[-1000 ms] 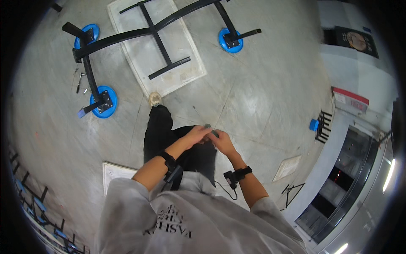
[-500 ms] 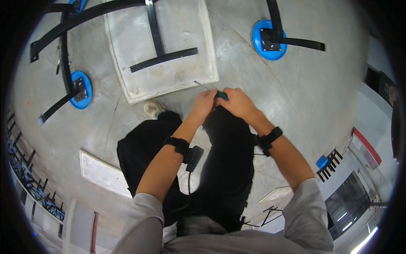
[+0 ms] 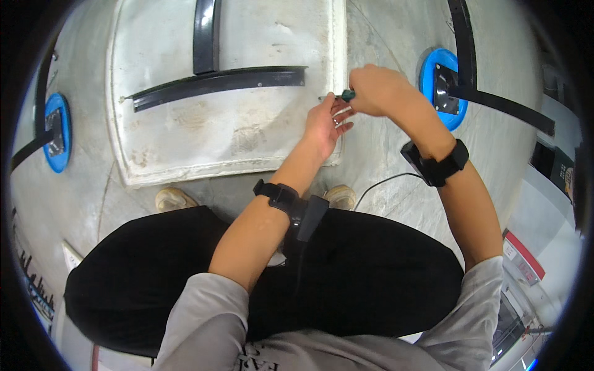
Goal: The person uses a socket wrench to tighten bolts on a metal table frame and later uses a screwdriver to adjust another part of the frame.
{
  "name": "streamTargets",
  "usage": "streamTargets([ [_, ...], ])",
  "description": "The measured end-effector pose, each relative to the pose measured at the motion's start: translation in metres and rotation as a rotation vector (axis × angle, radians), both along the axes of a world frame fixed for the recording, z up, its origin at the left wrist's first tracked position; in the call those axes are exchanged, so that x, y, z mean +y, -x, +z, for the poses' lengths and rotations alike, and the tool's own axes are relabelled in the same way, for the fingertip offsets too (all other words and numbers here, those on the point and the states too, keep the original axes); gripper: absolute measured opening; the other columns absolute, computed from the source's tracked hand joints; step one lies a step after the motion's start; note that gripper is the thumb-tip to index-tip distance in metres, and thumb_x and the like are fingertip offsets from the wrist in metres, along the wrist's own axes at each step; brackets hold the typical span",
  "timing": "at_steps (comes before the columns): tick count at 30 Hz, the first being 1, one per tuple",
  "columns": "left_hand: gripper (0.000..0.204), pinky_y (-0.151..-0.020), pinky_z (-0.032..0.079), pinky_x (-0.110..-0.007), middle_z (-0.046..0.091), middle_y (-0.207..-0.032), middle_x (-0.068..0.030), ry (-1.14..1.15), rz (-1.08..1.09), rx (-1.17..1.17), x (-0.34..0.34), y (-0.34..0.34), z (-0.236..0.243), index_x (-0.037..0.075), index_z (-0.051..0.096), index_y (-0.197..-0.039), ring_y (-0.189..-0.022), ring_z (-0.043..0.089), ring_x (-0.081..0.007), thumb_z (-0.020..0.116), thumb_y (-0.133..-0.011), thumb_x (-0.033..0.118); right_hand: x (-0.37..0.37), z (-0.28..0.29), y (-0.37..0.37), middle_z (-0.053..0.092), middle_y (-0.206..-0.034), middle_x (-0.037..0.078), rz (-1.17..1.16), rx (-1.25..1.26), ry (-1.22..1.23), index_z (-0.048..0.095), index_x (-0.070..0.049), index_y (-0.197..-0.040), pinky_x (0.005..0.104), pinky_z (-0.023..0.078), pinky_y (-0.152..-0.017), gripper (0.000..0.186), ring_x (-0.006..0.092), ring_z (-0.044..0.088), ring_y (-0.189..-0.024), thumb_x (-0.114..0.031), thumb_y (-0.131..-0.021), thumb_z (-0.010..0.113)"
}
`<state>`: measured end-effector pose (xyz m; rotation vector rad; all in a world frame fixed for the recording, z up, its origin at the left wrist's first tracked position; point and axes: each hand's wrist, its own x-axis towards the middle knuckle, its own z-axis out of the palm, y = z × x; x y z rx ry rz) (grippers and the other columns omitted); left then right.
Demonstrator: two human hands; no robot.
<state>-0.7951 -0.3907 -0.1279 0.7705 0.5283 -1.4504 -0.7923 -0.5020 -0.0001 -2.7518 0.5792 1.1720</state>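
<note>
My right hand (image 3: 380, 91) wraps around the green handle of a screwdriver (image 3: 348, 96), over the right edge of a white board. Against its thin shaft my left hand (image 3: 323, 123) pinches thumb and forefinger, while the other fingers hang loosely curled. A short bit of the tip shows left of the pinch. To the left of both hands, a black metal crossbar (image 3: 219, 86) lies on the board, joined at its middle to a black metal tube (image 3: 206, 37) running away from me. A small round fastener shows near the crossbar's right end.
The white board (image 3: 247, 139) lies on the grey concrete floor. Blue round discs with black plates and bars stand on the right (image 3: 427, 77) and left (image 3: 59, 157). My shoes (image 3: 174, 199) are at the board's near edge. A cable (image 3: 387, 180) runs from my right wrist strap.
My view has come lower and closer to the crossbar, with my knees now bent wide. Both hands have moved forward with the screwdriver, and my left fingers have loosened somewhat.
</note>
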Motion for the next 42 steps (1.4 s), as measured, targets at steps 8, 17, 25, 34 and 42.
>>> streamTargets([
  [8, 0.052, -0.090, 0.040, -0.037, 0.051, -0.121, -0.0088, 0.149, -0.303, -0.360, -0.006, -0.031, 0.001, 0.004, 0.043, -0.123, -0.108, 0.050, -0.0221, 0.037, -0.090, 0.044, -0.019, -0.020, -0.031, 0.064, -0.096, 0.015, 0.217, -0.142, 0.181, 0.067, -0.008, -0.088, 0.0386, 0.049, -0.072, 0.026, 0.0257, 0.063, -0.087, -0.026, -0.074, 0.056],
  [17, 0.033, -0.080, 0.042, -0.032, 0.055, -0.106, -0.0045, 0.087, -0.461, -0.522, 0.023, -0.090, -0.029, 0.006, 0.051, -0.108, -0.096, 0.052, -0.0184, 0.045, -0.089, 0.031, -0.086, -0.086, -0.055, 0.065, -0.093, 0.014, -0.420, -0.252, 0.091, 0.067, -0.008, -0.087, 0.0380, 0.047, -0.075, 0.029, 0.0251, 0.062, -0.087, -0.029, -0.073, 0.053],
  [25, 0.031, -0.076, 0.043, -0.031, 0.056, -0.095, -0.0042, -0.148, -0.537, -0.446, 0.014, -0.064, -0.048, 0.007, 0.052, -0.106, -0.087, 0.053, -0.0175, 0.043, -0.089, 0.032, -0.087, -0.090, -0.027, 0.064, -0.092, 0.015, -0.452, -0.286, -0.043, 0.067, -0.008, -0.087, 0.0383, 0.047, -0.073, 0.029, 0.0258, 0.062, -0.084, -0.028, -0.071, 0.054],
  [34, 0.038, -0.080, 0.043, -0.034, 0.057, -0.098, -0.0069, 0.035, -0.903, -0.368, -0.041, -0.089, -0.115, 0.006, 0.051, -0.109, -0.090, 0.054, -0.0192, 0.037, -0.090, 0.036, -0.146, -0.147, -0.058, 0.064, -0.091, 0.016, -0.442, -0.303, -0.128, 0.067, -0.007, -0.086, 0.0386, 0.047, -0.072, 0.029, 0.0267, 0.062, -0.082, -0.028, -0.069, 0.055],
  [42, 0.044, -0.083, 0.042, -0.037, 0.058, -0.101, -0.0093, 0.094, -0.860, -0.370, -0.063, -0.092, -0.110, 0.005, 0.050, -0.112, -0.093, 0.055, -0.0206, 0.032, -0.092, 0.039, -0.157, -0.148, -0.081, 0.064, -0.089, 0.017, -0.423, -0.274, -0.148, 0.067, -0.007, -0.085, 0.0388, 0.048, -0.070, 0.029, 0.0274, 0.063, -0.080, -0.028, -0.068, 0.056],
])
